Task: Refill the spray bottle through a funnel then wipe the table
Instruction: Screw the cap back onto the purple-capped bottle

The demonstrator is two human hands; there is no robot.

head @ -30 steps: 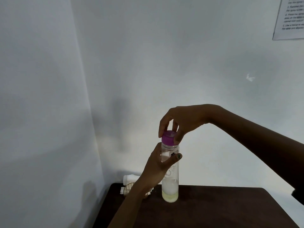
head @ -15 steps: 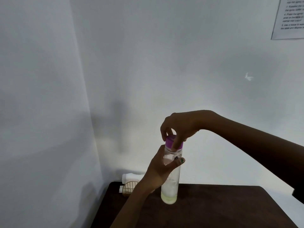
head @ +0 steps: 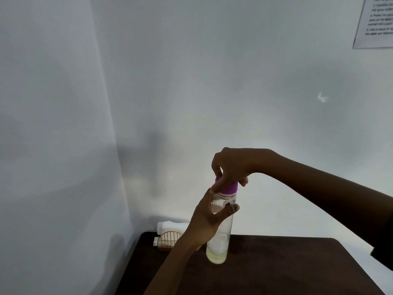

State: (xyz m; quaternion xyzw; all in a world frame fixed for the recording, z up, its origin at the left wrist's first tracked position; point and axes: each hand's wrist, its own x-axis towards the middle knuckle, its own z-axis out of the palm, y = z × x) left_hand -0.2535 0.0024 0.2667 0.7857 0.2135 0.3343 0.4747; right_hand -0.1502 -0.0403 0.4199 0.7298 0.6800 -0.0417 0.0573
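We stand a clear bottle on the dark table, our left hand wrapped around it, our right hand pinching its purple cap; 1 hard twist could tip it.

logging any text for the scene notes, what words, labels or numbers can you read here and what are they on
Paper sheet on the wall, top right: several numbered printed lines, too blurred to read.
Clear bottle with the purple cap: a small dark print mark near the neck, too small to read.
Nothing else carries text.
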